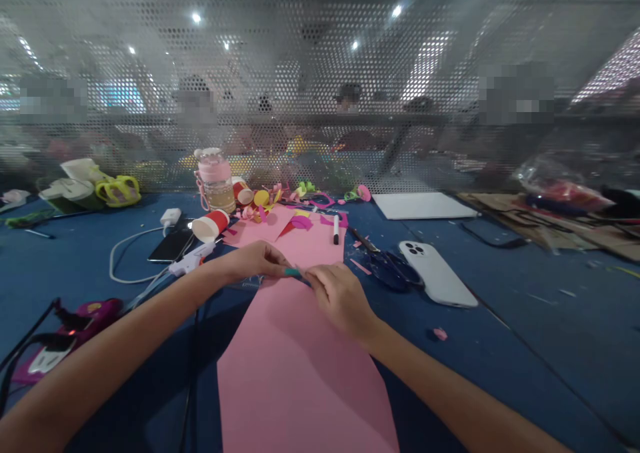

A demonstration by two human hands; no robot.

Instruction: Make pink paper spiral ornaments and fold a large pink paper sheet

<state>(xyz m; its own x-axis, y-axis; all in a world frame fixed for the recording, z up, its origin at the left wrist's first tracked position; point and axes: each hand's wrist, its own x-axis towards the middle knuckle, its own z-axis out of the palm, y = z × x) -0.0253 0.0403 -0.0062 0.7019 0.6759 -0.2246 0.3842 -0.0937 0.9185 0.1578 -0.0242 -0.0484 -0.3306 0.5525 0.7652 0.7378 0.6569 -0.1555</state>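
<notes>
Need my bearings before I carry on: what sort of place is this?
Probably an indoor craft workspace: pink paper, a glue gun and dark-handled scissors are spread over a blue table. Details beyond the perforated screen are too blurred to narrow it down.

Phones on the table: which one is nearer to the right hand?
The white phone, right of the scissors, camera lenses up; the black phone lies farther off, beyond the left forearm.

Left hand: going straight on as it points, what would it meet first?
The left hand would probably meet the right hand first, just past the small teal piece between them; depth is unclear.
</notes>
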